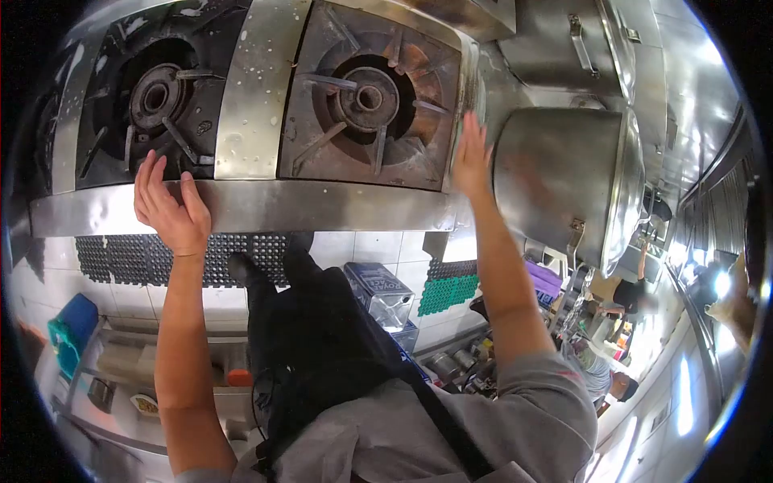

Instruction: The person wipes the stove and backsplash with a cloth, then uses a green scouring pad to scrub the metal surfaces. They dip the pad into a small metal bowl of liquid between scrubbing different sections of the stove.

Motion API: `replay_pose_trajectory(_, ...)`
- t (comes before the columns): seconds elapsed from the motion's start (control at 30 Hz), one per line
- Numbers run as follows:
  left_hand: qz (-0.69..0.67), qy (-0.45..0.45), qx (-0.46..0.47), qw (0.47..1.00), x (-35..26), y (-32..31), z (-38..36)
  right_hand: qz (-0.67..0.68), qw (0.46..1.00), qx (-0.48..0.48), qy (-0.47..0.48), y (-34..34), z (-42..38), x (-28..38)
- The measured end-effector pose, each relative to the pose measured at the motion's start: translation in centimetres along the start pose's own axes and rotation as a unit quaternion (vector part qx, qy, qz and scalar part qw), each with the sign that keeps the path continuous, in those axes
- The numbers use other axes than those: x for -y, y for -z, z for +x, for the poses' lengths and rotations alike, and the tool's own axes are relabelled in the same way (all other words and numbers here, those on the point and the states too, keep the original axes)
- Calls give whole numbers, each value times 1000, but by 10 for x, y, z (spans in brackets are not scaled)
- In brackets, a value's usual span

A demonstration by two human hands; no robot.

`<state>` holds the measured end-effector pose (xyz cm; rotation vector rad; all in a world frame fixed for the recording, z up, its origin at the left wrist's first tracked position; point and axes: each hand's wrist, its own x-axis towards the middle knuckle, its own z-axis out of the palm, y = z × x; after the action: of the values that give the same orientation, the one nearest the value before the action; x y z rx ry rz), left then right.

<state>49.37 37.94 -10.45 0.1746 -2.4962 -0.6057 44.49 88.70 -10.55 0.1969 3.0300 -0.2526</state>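
At the far left, bent by the lens and sinking into the black border, a dark end of the stove (254, 153), hard to make out. Next, left burner (155, 97), bare, with iron prongs around it. On the near side of that burner, left hand (171, 201), over the front rail (322, 205): nothing grasped, fingers loosely spread and pointing forward, thumb apart. Cannot tell resting on metal from hovering just above.

Then a plain steel strip (262, 72), and after it right burner (369, 98), also bare, ahead of the body and between the two hands. Long axis of the stove crosswise, left to right, in front of both arms. At its right end, right hand (473, 157), clearly the nearer one to right burner: fingers straight, apparently empty, thumb and palm not clearly visible. Contact with the stove's edge impossible to judge.

Just right of that hand, large steel pot (555, 181), with a smeared reflection on its wall. Farther right, people (624, 294), small, warped, partly hidden; details of their work too small to tell.
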Motion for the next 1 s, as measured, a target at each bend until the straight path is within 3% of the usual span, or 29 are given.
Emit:
replay_pose_trajectory(0.13,23,-2,15,1000,2,-2,-2,-3,999,-53,-6,0,150,-11)
replay_pose_trajectory(0.23,39,10,29,999,0,1,-3,20,998,-64,15,0,127,-9)
replay_pose_trajectory(0.4,16,3,21,1000,2,0,-1,-41,998,42,-25,-5,-60,-6)
replay_pose_trajectory(0.5,8,6,25,1000,0,0,0,-42,998,32,-20,2,-31,-3)
replay_pose_trajectory(0.63,19,1,30,999,0,-2,-1,-28,999,-34,-16,7,133,-7)
replay_pose_trajectory(0.7,38,12,34,999,2,-2,-2,-33,999,-39,-20,6,159,-8)
replay_pose_trajectory(0.8,32,10,25,999,0,1,-3,-31,999,-33,1,4,130,-13)
replay_pose_trajectory(0.93,12,3,20,1000,2,-1,0,-23,999,29,-21,-1,-31,-13)
replay_pose_trajectory(1.0,11,9,16,1000,2,-1,0,-23,998,47,-27,0,-27,-6)
